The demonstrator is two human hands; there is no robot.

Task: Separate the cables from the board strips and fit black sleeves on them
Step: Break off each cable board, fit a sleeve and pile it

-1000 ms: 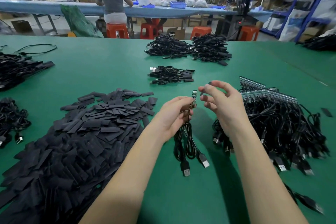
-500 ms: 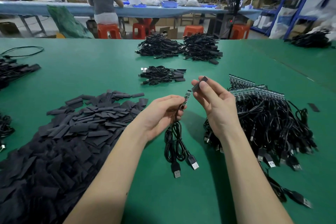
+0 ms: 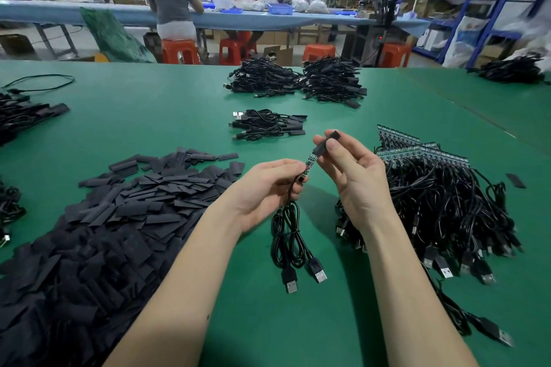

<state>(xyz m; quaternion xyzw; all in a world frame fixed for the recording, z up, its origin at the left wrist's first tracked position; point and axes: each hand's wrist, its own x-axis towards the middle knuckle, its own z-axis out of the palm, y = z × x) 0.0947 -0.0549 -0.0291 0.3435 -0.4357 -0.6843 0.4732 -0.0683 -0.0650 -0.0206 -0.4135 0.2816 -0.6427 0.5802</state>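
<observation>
- Left hand point(image 3: 265, 191): pinching a cable point(image 3: 287, 235) just below its small board point(image 3: 308, 164), above the green table point(image 3: 167, 116); cable loops and two plugs hanging down to the tabletop.
- Right hand point(image 3: 353, 176): thumb and fingers closed on a black sleeve point(image 3: 326, 144), its lower end meeting the board's tip.
- Left of the hands: a heap of sleeves point(image 3: 98, 226).
- Right: a cable pile point(image 3: 441, 199) with board strips point(image 3: 417, 149) at its far edge.
- Farther back: finished bundles point(image 3: 268, 125).

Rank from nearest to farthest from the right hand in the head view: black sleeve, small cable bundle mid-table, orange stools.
1. black sleeve, pinched in the right hand itself.
2. small cable bundle, mid-table, beyond the hands.
3. orange stools, past the table's far edge.
</observation>
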